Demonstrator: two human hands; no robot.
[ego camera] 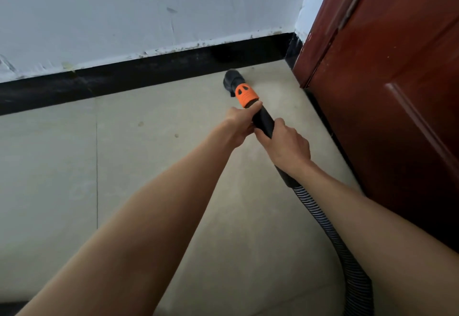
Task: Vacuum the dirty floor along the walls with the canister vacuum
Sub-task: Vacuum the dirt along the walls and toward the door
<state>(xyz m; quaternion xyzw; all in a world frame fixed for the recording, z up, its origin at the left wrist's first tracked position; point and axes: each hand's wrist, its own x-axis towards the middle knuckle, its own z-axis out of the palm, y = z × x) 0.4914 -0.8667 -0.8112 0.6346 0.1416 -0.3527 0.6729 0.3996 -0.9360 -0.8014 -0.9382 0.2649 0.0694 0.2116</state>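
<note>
Readable text: none anywhere in the view.
Orange collar [246,95]: bears only two dark teardrop-shaped openings and moulded ribs; no letters, brand or number can be made out on it.
Black wand [263,122]: just behind the orange collar, plain surface, no label visible.
Ribbed hose [323,218]: farther back from the orange collar, no printing that can be read.
Door [387,67]: to the right of the orange collar, plain red-brown panels, no sign or number.
Wall [149,12]: beyond the orange collar, scuffed white paint, no writing.
</note>
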